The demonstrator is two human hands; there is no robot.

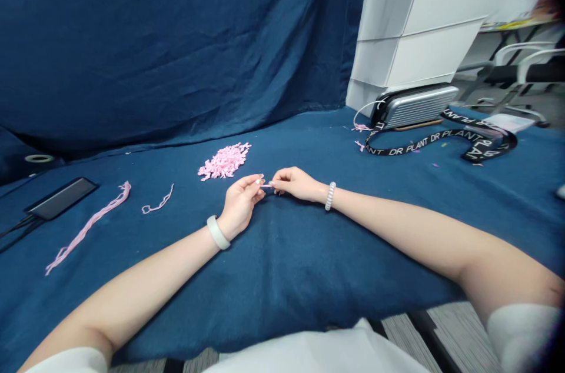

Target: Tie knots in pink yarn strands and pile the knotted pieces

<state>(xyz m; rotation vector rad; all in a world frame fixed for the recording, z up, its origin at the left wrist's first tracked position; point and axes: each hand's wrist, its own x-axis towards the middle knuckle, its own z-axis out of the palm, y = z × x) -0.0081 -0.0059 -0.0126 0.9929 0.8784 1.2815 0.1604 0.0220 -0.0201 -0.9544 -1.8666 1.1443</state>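
Note:
A short piece of pink yarn is stretched between my two hands, low over the blue cloth. My left hand pinches one end between thumb and fingertips. The other end is pinched by my right hand, whose fingers are curled. Just beyond my left hand lies a heap of small pink yarn pieces. Farther left, a single loose strand of pink yarn rests on the cloth, and beside it a long bundle of pink yarn lies slantwise.
A black phone-like device with cables lies at the far left, near a roll of tape. At the back right stand a ridged silver case and a black lettered lanyard. A blue curtain hangs behind the blue cloth.

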